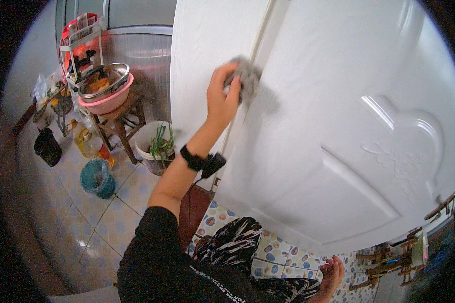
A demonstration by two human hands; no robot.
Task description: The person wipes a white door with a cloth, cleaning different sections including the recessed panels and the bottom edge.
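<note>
My left hand [223,91] grips a crumpled grey cloth [249,77] and presses it to the long edge of a white panelled door [288,151]. Part of the cloth lies hidden behind my fingers. The door bears raised moulding and a floral relief. A black strap with a small black device [203,161] circles my left wrist, a cable trailing from it. Low on the right, my right hand [331,273] hangs below the door's bottom edge. Its fingers are loosely bent and a little apart, holding nothing visible.
Left, a wooden stool [123,125] carries a pink basin [110,104] and a steel bowl [119,74]. Below stand a white bucket of green plants [146,151], a teal bin [98,180], oil bottles [87,142] and a black bin [48,147]. Wooden furniture [394,261] stands lower right.
</note>
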